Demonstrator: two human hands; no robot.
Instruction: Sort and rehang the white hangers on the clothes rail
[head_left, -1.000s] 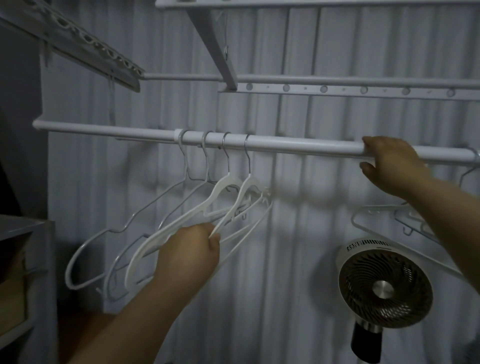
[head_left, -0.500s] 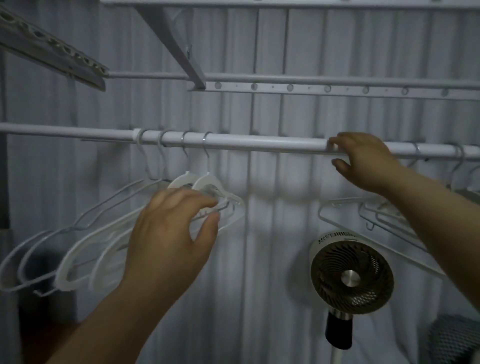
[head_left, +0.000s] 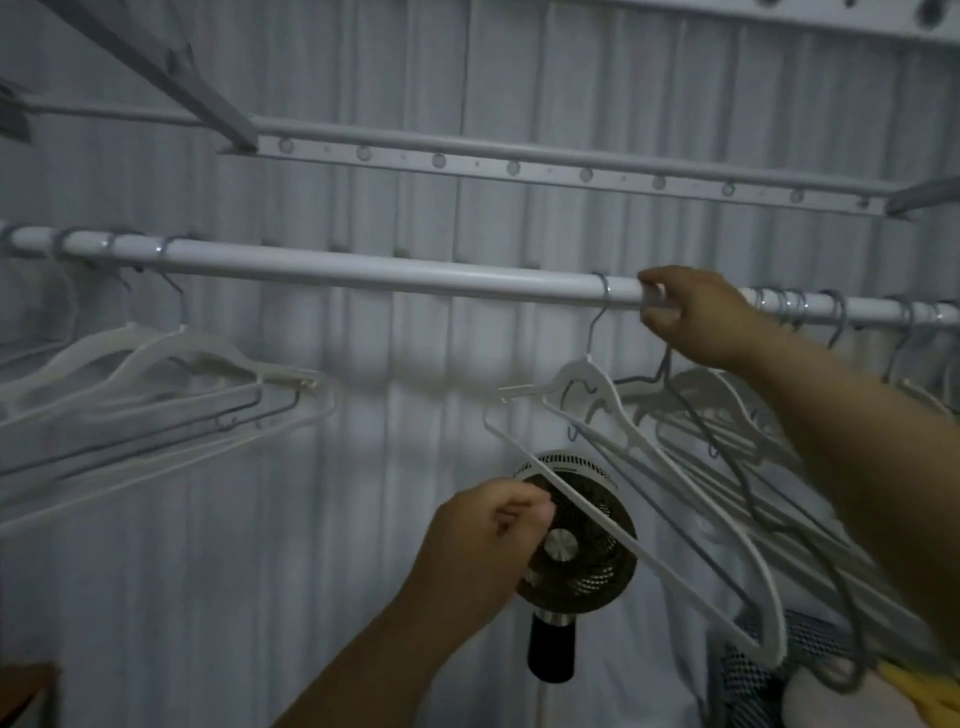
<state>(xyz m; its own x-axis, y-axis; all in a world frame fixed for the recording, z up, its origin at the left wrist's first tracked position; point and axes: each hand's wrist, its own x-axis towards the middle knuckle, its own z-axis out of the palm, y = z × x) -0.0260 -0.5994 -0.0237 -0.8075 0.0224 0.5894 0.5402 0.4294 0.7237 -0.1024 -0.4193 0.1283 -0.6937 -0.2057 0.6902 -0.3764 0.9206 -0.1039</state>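
Left hand (head_left: 488, 545) has let go of the bunch on the left and come across to the right-hand group, so now it sits in front of the fan (head_left: 576, 566) with its fingers curled. As far as I can make out, the fingertips pinch the bottom bar of the white hanger (head_left: 584, 371). That hanger hangs by its metal hook on the clothes rail (head_left: 363, 270), just left of the right hand (head_left: 696, 317), and its bottom bar slants down to the right. Right hand is still up on the rail, fingers wrapped round it, with a thin wire hook dropping right below the palm. More hangers (head_left: 727, 395) crowd together past that hand, kind of tangled and blurry. Over on the left, the first bunch (head_left: 171, 353) hangs on the same rail, well apart. Behind it all there's a pleated white curtain (head_left: 363, 519), and a perforated bar (head_left: 519, 169) runs above the rail.
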